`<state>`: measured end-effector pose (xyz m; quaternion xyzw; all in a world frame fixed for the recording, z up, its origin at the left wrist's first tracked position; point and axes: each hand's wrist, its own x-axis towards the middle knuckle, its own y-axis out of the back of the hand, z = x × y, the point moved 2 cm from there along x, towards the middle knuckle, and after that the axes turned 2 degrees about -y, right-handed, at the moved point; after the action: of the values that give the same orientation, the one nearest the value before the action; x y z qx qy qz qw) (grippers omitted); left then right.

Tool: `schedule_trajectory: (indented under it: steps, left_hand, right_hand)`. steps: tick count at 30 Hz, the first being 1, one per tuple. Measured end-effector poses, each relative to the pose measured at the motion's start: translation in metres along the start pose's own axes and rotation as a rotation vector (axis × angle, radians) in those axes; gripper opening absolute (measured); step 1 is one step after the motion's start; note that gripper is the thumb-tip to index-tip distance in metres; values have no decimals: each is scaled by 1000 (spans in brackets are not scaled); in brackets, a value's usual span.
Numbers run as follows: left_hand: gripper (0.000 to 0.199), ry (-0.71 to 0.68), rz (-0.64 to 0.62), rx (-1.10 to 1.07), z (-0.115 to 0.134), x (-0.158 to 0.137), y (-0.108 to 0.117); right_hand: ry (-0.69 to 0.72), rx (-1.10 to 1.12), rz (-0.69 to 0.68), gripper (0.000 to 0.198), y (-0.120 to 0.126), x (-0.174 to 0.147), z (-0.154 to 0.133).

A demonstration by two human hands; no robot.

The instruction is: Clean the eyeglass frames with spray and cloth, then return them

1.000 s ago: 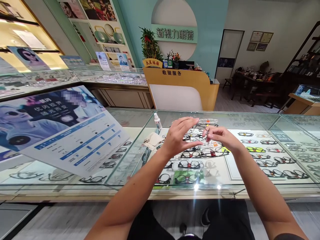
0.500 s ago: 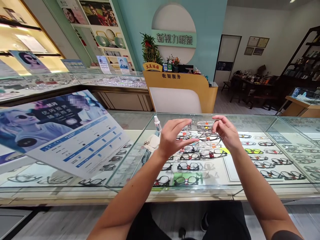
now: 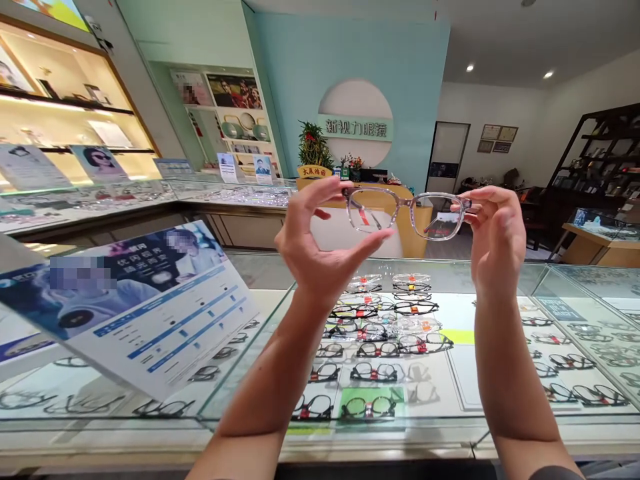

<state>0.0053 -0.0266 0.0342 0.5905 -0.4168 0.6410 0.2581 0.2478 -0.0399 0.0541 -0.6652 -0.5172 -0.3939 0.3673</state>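
A pair of eyeglasses (image 3: 405, 202) with a clear, speckled frame is held up above the glass counter, its front towards me. My left hand (image 3: 320, 243) grips the left end of the frame, thumb below the left lens and fingers at the upper corner. At the other end, my right hand (image 3: 497, 233) pinches the frame near its hinge. The temples extend away behind the lenses, and a red mark shows through each lens. Under the counter glass lie rows of eyeglasses (image 3: 375, 371), several with red tags.
A glass display counter (image 3: 400, 432) spans the front. On its left stands a tilted printed leaflet (image 3: 165, 313). Beyond are a wooden reception desk (image 3: 417, 220) with a plant (image 3: 314, 145), more showcases (image 3: 230, 207) at the left, and a dark shelf (image 3: 595, 160) at the right.
Both hands have risen with the eyeglasses from low over the counter to in front of the desk. The frame now faces me squarely, and the view has tilted upward.
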Motion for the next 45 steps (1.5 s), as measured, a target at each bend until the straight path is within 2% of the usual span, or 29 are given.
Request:
schedule_trajectory:
  steps: [4,8,12,19,26,31,37,42,45]
  left_hand:
    - [83,103,19,41,2,-1,10]
    - [80,111,28,0,5,-3,12]
    - [82,112,6,-23,3,-4,8]
    - [78,225,-140,-80,-4,-11,3]
    - [77,316,-233,-215,-28,-17,-6]
    - [61,365,-230,-256,-29,-20,-10]
    - [61,292,-225,-54,-20,-20,-9]
    - [58,227,-180,35,-11,-17,-7]
    - [60,206,-191,62,-7,-15,-5]
  right_hand:
    - [142,-259,-167,69,-3,-18,-14]
    - [87,-407,-172,63,-10,-27,-19]
    - [11,-405,-156,52,-15,-27,-17]
    - [-55,-406,-168,47,-11,-21,-8]
    - [-38,-408,-194,45,-3,-16,-3]
    - [-53,-400,-201,48,0,-15,3]
    - [-65,-386,-282,53,4,-14,16]
    - [-178,-372,-353,52,2,-14,16]
    - [-183,-361,-377,52,1,-14,13]
